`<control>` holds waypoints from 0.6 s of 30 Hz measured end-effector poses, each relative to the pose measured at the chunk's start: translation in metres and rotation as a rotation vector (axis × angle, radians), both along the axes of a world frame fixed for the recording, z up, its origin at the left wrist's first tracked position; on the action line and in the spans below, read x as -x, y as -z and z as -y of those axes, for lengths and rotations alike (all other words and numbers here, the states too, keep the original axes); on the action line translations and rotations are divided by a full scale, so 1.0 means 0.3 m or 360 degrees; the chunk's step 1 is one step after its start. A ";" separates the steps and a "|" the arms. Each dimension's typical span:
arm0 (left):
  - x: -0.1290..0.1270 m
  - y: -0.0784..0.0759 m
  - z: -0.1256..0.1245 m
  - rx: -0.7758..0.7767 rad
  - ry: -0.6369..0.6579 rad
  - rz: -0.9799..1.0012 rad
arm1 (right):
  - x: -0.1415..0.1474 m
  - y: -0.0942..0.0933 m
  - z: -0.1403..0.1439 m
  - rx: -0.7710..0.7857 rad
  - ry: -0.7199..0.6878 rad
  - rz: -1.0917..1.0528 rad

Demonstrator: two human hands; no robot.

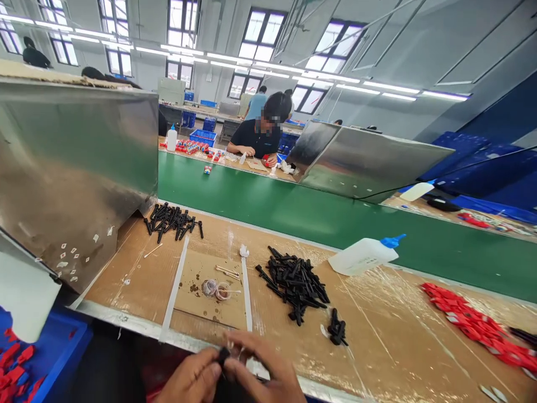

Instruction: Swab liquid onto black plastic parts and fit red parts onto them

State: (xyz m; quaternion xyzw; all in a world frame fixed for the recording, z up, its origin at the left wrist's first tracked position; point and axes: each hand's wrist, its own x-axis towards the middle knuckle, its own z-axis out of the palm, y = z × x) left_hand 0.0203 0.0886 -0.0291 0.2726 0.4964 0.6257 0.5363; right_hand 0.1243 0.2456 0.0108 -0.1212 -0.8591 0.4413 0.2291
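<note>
Both hands meet at the bottom edge of the head view, over the near rim of the bench. My left hand (191, 380) and my right hand (266, 372) pinch a small black plastic part (224, 355) between their fingertips. Just beyond them lies a big heap of the same black parts (296, 282), with a small cluster (337, 329) beside it and another heap (172, 220) farther back left. A glue-smeared cardboard pad (205, 288) holds thin wooden sticks (227, 272).
A white squeeze bottle with a blue nozzle (364, 254) lies on its side by the green conveyor belt (319, 215). Red parts (478, 327) lie at right, a blue bin (54, 352) at lower left, a steel hood (75, 168) at left. A person sits across the belt.
</note>
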 end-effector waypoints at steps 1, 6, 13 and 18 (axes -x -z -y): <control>0.002 -0.008 0.003 0.0007 -0.0104 0.0228 | 0.018 -0.007 -0.019 0.0027 0.0179 0.0000; 0.033 -0.041 -0.016 -0.0129 -0.0435 0.0910 | 0.120 -0.005 -0.120 0.0083 0.0870 -0.0026; 0.076 -0.045 -0.071 -0.0171 -0.0432 0.1185 | 0.193 0.059 -0.142 0.0176 0.0608 0.0163; 0.089 -0.030 -0.086 -0.0109 -0.0404 0.1293 | 0.235 0.043 -0.121 0.0067 0.0514 0.0127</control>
